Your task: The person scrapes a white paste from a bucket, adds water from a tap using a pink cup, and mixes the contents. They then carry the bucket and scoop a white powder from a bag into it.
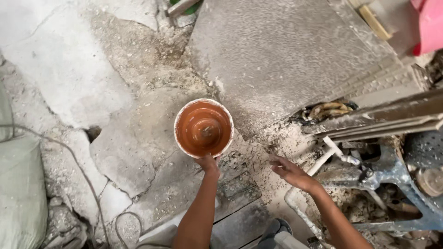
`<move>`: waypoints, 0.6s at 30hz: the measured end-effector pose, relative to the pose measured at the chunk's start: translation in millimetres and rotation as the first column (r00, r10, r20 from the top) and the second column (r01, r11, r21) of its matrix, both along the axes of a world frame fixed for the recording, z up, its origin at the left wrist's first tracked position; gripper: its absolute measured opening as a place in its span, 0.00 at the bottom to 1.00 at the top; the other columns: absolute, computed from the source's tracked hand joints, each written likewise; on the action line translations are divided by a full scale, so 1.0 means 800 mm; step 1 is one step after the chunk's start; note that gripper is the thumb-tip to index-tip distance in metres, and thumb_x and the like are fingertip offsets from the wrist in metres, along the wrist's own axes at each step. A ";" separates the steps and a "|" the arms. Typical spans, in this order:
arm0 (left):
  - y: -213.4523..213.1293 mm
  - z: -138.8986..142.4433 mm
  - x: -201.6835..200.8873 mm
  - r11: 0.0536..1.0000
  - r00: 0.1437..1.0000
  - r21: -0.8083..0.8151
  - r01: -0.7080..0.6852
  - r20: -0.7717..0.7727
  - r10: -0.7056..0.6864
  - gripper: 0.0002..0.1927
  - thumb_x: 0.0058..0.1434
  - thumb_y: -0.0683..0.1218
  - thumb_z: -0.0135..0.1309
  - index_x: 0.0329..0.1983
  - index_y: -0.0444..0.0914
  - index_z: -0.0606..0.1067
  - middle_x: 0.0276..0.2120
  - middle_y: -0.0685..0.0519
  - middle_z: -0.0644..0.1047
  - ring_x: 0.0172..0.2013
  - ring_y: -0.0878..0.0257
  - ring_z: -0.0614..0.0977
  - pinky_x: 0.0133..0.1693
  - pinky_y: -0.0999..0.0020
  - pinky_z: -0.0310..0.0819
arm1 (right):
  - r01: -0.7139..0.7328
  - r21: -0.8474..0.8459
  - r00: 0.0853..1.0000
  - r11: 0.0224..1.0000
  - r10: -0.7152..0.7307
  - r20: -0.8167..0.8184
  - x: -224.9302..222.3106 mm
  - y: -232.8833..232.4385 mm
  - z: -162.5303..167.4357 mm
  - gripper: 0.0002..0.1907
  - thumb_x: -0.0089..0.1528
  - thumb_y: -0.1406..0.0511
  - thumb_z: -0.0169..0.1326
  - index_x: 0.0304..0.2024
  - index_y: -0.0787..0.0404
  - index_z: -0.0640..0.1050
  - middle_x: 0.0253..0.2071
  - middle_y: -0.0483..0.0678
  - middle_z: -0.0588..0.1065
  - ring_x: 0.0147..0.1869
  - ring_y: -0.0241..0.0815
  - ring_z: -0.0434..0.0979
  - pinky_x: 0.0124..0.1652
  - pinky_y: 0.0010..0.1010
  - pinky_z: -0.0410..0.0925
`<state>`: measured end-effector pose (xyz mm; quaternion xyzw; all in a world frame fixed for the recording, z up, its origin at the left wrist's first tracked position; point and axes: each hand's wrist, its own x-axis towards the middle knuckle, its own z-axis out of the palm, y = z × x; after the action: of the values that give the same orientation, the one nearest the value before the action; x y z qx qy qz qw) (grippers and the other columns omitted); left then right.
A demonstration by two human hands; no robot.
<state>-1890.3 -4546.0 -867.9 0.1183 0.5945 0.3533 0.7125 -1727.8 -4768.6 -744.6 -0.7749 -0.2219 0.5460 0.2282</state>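
Looking down, we see our left hand (208,164) gripping the near rim of a round bucket (203,127), fingers hooked over the edge, while our right hand (290,171) hangs free beside it, palm down and fingers spread, holding nothing. The bucket sits on the cracked concrete floor (69,83), just before a dusty grey slab (286,50). It holds rusty orange liquid (203,131) that swirls around a small central object we cannot identify. We judge it fairly heavy and prone to sloshing; the pale rim looks like stiff plastic, likely wet and slippery, so a one-sided grip would tip it, and two hands on opposite edges would suit better. Gritty rubble lies around, and mud-caked metal machinery (392,170) with white pipes (323,159) stands to the right.
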 end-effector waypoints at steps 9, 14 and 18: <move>-0.092 0.031 0.118 0.595 0.625 0.192 0.780 -0.232 -0.745 0.24 0.71 0.44 0.49 0.67 0.34 0.57 0.53 0.43 0.68 0.47 0.56 0.75 0.46 0.59 0.75 | 0.153 0.729 0.828 0.667 -0.490 0.274 -0.009 -0.134 0.136 0.22 0.69 0.60 0.46 0.65 0.57 0.72 0.60 0.53 0.79 0.58 0.49 0.83 0.56 0.47 0.75; -0.118 0.197 0.271 -0.241 0.508 0.855 0.459 -0.475 -0.719 0.18 0.75 0.46 0.44 0.62 0.30 0.66 0.46 0.45 0.76 0.42 0.62 0.80 0.42 0.64 0.80 | 0.045 0.582 0.267 0.812 -0.571 0.776 0.014 -0.177 0.129 0.23 0.71 0.55 0.40 0.61 0.60 0.73 0.67 0.55 0.71 0.72 0.54 0.68 0.67 0.58 0.62; -0.097 0.373 0.406 -0.879 0.848 0.332 0.342 -0.512 0.136 0.22 0.65 0.43 0.52 0.61 0.32 0.68 0.56 0.40 0.75 0.60 0.46 0.75 0.59 0.56 0.72 | 0.131 0.576 0.455 0.807 -0.565 0.688 0.029 -0.162 0.091 0.26 0.70 0.50 0.36 0.61 0.52 0.75 0.70 0.51 0.69 0.71 0.55 0.68 0.65 0.57 0.62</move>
<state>-1565.7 -4624.0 -569.9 0.8836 -0.1444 0.4427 0.0495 -1704.8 -4898.0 -672.1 -0.8928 -0.2513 -0.0197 0.3734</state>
